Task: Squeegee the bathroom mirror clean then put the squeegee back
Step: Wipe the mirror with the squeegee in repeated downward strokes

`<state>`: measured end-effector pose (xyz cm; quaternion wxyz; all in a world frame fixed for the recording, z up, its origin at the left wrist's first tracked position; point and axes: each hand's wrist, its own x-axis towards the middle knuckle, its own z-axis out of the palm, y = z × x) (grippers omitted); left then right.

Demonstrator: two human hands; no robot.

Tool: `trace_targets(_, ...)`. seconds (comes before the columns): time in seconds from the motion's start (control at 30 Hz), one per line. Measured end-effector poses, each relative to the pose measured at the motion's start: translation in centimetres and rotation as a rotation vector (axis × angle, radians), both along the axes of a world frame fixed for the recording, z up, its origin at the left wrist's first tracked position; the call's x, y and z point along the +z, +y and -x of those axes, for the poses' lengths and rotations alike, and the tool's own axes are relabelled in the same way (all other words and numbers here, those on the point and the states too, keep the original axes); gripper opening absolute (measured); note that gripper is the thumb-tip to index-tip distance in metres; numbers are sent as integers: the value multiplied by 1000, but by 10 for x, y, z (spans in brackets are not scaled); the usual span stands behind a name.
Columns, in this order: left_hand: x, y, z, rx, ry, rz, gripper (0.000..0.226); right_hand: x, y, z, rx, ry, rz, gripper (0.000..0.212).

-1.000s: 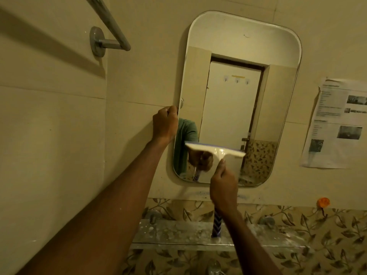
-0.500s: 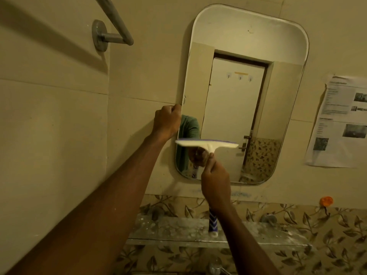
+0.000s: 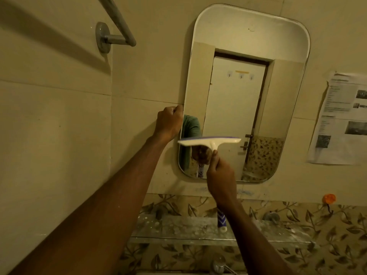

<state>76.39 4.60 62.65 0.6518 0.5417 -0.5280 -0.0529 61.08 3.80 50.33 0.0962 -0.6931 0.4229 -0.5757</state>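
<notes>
Low before the mirror [image 3: 234, 108], the right hand [image 3: 221, 178] gripped the squeegee [image 3: 210, 141] blade-level for wiping, while the left hand [image 3: 168, 123] clasped the mirror's edge, apparently steadying it.

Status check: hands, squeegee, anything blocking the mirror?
Left hand grips mirror at its left edge. Right hand grips squeegee handle, blade level across mirror's lower left. Nothing on the glass in the blade's way; shelf below.

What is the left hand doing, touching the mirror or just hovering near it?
Touching. The head view shows the left hand, fingers curled, right against the left edge of the mirror, with no gap between them.
</notes>
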Motion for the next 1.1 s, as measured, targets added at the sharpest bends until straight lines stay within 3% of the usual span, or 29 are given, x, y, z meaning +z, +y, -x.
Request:
trace_targets(0.17,-4,-2,1,-15,22,20,45,-43,11,11,24,142,-137,48)
trace_targets(0.3,-21,-8,2,9,23,44,38,-22,15,45,90,-24,-187,43)
trace_targets(0.37,-25,-12,0,18,32,51,37,-18,20,63,70,-2,-151,38)
trace_targets(0.43,-26,-14,-1,23,29,50,37,-22,25,74,86,188,-110,32)
trace_targets(0.57,-30,-16,-1,44,15,57,37,-34,24,64,132,809,22,26)
trace_targets(0.7,-28,-15,2,61,53,62,42,-23,0,37,165,1062,182,26)
trace_targets(0.8,-26,-14,5,87,68,49,45,-19,-18,26,139,1096,312,34)
trace_targets(1.1,-28,-12,12,134,47,-21,39,-33,-66,108,24,1085,141,79)
